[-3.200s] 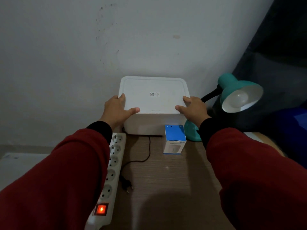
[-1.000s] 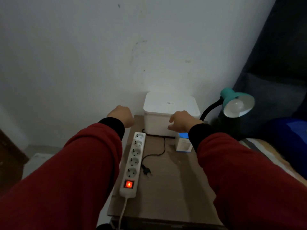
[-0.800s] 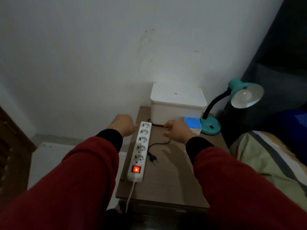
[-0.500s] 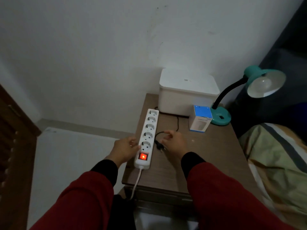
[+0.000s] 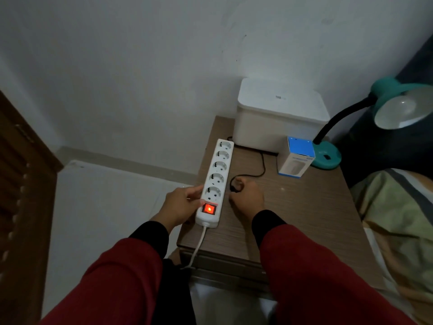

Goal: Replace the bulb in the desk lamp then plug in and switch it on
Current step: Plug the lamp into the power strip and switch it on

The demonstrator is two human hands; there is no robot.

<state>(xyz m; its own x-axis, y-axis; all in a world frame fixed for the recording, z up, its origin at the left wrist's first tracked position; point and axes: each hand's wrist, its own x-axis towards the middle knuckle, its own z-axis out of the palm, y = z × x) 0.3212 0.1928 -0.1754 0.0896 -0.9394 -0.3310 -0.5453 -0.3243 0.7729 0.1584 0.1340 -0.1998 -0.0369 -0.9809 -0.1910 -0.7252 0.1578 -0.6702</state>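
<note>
To plug in cleanly I should pin the power strip (image 5: 216, 179) and push straight into its nearest socket; my left hand (image 5: 181, 204) braces loosely spread fingers against its left edge; my right hand (image 5: 248, 198), just right of it, curls tight round the cord (image 5: 264, 164) end, plug hidden; the lamp (image 5: 328, 156) stands far right of it on the bench (image 5: 304, 219).

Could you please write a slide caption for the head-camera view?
Left hand steadies the switched-on power strip while the right hand grips the desk lamp's cord on the nightstand.
</note>
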